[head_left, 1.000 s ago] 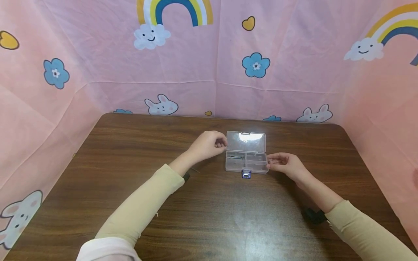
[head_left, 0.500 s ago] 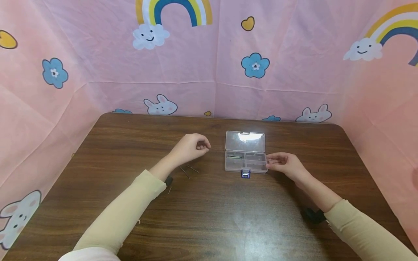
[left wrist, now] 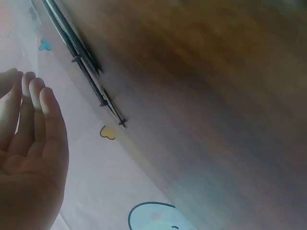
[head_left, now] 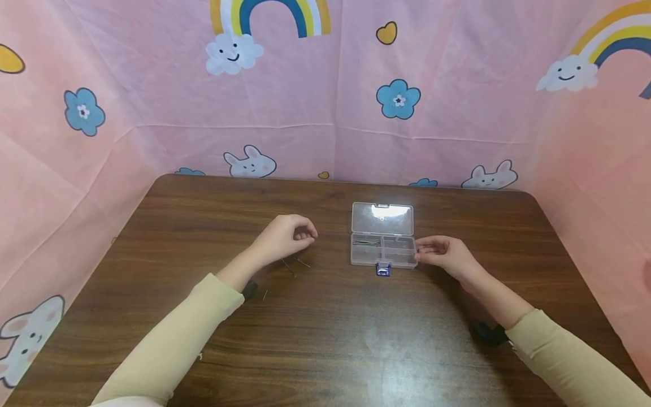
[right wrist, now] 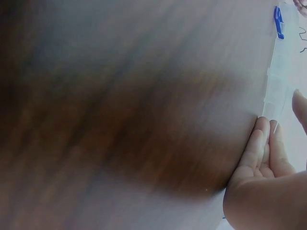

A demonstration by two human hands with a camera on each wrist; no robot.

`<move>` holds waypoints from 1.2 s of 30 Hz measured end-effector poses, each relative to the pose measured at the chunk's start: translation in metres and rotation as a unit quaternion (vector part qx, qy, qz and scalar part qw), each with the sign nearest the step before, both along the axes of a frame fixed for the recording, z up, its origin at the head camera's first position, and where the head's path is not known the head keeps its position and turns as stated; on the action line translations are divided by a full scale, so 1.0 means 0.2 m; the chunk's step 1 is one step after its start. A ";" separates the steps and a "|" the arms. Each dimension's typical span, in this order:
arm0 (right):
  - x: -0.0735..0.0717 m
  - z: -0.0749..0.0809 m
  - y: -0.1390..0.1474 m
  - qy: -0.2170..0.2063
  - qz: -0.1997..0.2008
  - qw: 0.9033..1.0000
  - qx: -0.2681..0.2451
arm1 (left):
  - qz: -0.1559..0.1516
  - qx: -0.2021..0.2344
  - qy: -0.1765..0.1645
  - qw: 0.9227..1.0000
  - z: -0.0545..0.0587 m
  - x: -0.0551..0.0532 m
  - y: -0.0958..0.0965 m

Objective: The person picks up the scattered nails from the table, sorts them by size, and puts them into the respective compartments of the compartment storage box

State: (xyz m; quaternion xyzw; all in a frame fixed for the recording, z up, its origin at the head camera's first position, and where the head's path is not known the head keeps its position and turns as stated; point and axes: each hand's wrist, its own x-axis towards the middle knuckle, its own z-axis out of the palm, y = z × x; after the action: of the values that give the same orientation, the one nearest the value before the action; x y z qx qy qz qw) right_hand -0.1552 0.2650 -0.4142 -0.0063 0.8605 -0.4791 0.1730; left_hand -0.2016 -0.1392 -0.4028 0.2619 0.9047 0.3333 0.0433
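My left hand (head_left: 285, 237) hovers over the table left of the box, fingers bent toward the thumb with nothing visible between them. Close beneath it lie thin dark metal pins that look like nails (head_left: 302, 262), with small heads; in the left wrist view these nails (left wrist: 88, 72) lie beyond the fingers. A clear plastic divided box (head_left: 367, 258) stands with its lid (head_left: 382, 219) laid back. Several similar nails (head_left: 366, 243) rest in its back left compartment. My right hand (head_left: 447, 255) touches the box's right end, with fairly straight fingers (right wrist: 254, 148) and the thumb apart.
A blue latch (head_left: 383, 269) sticks out from the box's front. One thin short pin (head_left: 265, 295) lies nearer on the brown wooden table (head_left: 325, 333). Pink printed cloth (head_left: 295, 102) hangs behind the table and on both sides.
My left hand has moved left and slightly nearer, away from the box, uncovering nails on the table. The right hand stays at the box's right end.
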 end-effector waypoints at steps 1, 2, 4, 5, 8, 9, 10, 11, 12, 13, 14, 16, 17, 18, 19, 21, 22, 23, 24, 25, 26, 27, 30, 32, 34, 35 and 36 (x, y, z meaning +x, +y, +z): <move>0.00 0.00 0.00 -0.001 0.000 1.000 0.000 | -0.002 -0.004 -0.001 1.000 0.00 0.00 -0.01; 0.00 0.00 0.00 -0.001 -0.001 1.000 0.001 | -0.006 -0.007 -0.003 1.000 0.00 0.01 -0.01; 0.00 0.00 0.00 -0.001 -0.002 1.000 0.002 | -0.014 -0.014 -0.007 1.000 0.00 0.01 -0.02; 0.00 0.00 0.00 -0.001 -0.003 1.000 0.001 | -0.020 -0.017 -0.009 1.000 -0.01 0.02 -0.02; 0.00 0.00 0.00 -0.001 -0.003 1.000 -0.002 | -0.037 -0.022 -0.014 0.999 -0.01 0.02 -0.04; 0.00 0.00 0.00 -0.001 -0.002 1.000 -0.003 | -0.043 -0.024 -0.016 0.999 -0.01 0.03 -0.04; 0.00 0.00 0.00 -0.002 -0.002 1.000 -0.004 | -0.048 -0.026 -0.017 0.998 -0.01 0.03 -0.04; 0.00 0.00 0.00 -0.002 0.000 1.000 -0.004 | -0.054 -0.028 -0.015 0.998 -0.01 0.03 -0.05; 0.00 0.00 0.00 -0.002 0.000 1.000 -0.005 | -0.058 -0.030 -0.015 0.998 -0.01 0.04 -0.05; 0.00 0.00 0.00 -0.002 0.001 1.000 -0.006 | -0.062 -0.031 -0.016 0.997 -0.01 0.04 -0.06; 0.00 0.00 0.00 -0.002 0.002 1.000 -0.006 | -0.067 -0.032 -0.016 0.997 -0.01 0.04 -0.06; 0.00 0.00 0.00 -0.001 0.003 1.000 -0.006 | -0.075 -0.032 -0.017 0.997 -0.02 0.04 -0.07; 0.01 0.00 0.01 0.000 0.004 1.000 -0.006 | -0.080 -0.032 -0.019 0.996 -0.02 0.04 -0.08; 0.01 0.00 0.01 0.000 0.004 1.000 -0.006 | -0.085 -0.032 -0.022 0.996 -0.02 0.04 -0.08; 0.01 0.00 0.01 0.001 0.005 1.000 -0.005 | -0.090 -0.034 -0.024 0.995 -0.03 0.04 -0.08; 0.01 0.00 0.01 0.002 0.004 1.000 -0.002 | -0.101 -0.039 -0.031 0.994 -0.03 0.04 -0.08; 0.01 0.00 0.01 0.003 0.002 1.000 0.000 | -0.106 -0.042 -0.033 0.993 -0.03 0.04 -0.09; 0.01 0.00 0.01 0.003 0.001 1.000 0.001 | -0.110 -0.045 -0.035 0.992 -0.03 0.04 -0.09; 0.01 0.00 0.01 0.003 0.001 1.000 0.002 | -0.114 -0.050 -0.037 0.992 -0.03 0.04 -0.09; 0.01 0.00 0.01 0.004 0.000 1.000 0.002 | -0.117 -0.054 -0.038 0.991 -0.03 0.04 -0.09; 0.01 0.00 0.01 0.004 0.000 1.000 0.002 | -0.120 -0.056 -0.040 0.990 -0.03 0.04 -0.09; 0.00 0.00 0.01 0.004 0.000 1.000 0.002 | -0.121 -0.058 -0.041 0.990 -0.03 0.04 -0.09; 0.01 0.00 0.01 0.004 0.001 1.000 0.004 | -0.124 -0.065 -0.044 0.989 -0.03 0.04 -0.08; 0.01 0.00 0.00 0.004 0.000 1.000 0.006 | -0.123 -0.068 -0.045 0.989 -0.03 0.04 -0.08; 0.01 0.00 0.00 0.005 0.000 1.000 0.009 | -0.124 -0.073 -0.044 0.989 -0.03 0.04 -0.08; 0.01 0.01 0.00 0.006 0.001 1.000 0.010 | -0.125 -0.075 -0.043 0.988 -0.03 0.04 -0.08; 0.01 0.01 0.00 0.006 0.002 1.000 0.010 | -0.126 -0.078 -0.040 0.988 -0.03 0.04 -0.08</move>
State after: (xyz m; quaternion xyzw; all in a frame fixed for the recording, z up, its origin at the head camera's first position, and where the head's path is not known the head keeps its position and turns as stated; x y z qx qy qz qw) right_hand -0.1530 0.2649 -0.4128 -0.0090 0.8666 -0.4697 0.1683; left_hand -0.1931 -0.1549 -0.4090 0.3558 0.8854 0.2636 0.1415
